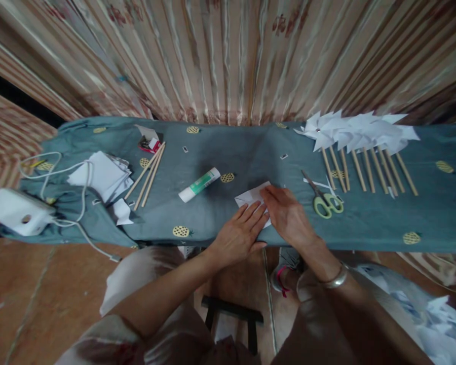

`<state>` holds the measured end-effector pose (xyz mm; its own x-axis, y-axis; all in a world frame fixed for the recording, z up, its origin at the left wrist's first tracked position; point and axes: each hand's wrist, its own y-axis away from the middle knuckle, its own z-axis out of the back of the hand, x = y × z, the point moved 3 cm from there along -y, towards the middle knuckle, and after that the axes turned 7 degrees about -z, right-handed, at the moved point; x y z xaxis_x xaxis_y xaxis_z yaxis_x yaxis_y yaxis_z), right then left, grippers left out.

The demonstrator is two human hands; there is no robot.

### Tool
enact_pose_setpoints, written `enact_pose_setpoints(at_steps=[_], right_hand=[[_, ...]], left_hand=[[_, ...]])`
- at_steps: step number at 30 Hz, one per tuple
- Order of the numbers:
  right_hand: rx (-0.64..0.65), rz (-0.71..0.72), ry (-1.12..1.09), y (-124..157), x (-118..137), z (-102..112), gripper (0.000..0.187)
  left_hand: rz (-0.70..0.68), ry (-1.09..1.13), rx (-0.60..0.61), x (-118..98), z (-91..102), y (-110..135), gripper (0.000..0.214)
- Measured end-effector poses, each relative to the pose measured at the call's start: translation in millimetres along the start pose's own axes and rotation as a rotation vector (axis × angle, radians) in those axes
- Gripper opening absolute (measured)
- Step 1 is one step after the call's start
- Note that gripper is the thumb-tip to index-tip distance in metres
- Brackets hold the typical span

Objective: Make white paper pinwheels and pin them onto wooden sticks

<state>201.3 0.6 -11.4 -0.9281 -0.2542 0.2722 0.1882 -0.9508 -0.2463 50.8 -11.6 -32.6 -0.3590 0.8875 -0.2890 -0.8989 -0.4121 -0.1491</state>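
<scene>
A folded piece of white paper (253, 195) lies on the cloth-covered table in front of me. My left hand (240, 232) rests flat over its lower part, fingers stretched out and slightly spread. At the paper's right side my right hand (287, 213) has its fingers bent and pressed together on the edge; its fingertips are partly hidden. Left of the paper lies a green and white glue stick (199, 185). Scissors with light green handles (327, 205) sit to the right of my right hand, beside thin paper strips.
Several paper pinwheels (359, 133) on wooden sticks lie at the right. On the left are loose wooden sticks (148, 178), a small open box (149, 140), stacked paper (101, 175) and a white power strip (21, 212) with cables. A pleated curtain (228, 61) hangs behind the table.
</scene>
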Motion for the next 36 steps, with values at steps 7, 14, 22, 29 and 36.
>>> enact_pose_setpoints(at_steps=[7, 14, 22, 29, 36], right_hand=[[-0.072, 0.003, -0.020, 9, -11, -16, 0.040], [-0.155, -0.028, -0.061, 8, -7, -17, 0.038], [-0.180, -0.034, -0.081, 7, -4, -17, 0.043], [-0.129, -0.019, -0.037, 6, -2, -15, 0.043], [-0.117, 0.007, -0.019, 3, -2, -10, 0.045]], left_hand=[[-0.022, -0.096, 0.034, -8, -3.0, 5, 0.073], [-0.042, -0.083, 0.011, -21, -5.5, 21, 0.064], [-0.041, -0.051, 0.031, -41, -5.2, 46, 0.053], [0.061, 0.069, -0.155, -41, 32.5, 77, 0.044], [0.609, -0.005, -0.484, 67, 76.7, 86, 0.057]])
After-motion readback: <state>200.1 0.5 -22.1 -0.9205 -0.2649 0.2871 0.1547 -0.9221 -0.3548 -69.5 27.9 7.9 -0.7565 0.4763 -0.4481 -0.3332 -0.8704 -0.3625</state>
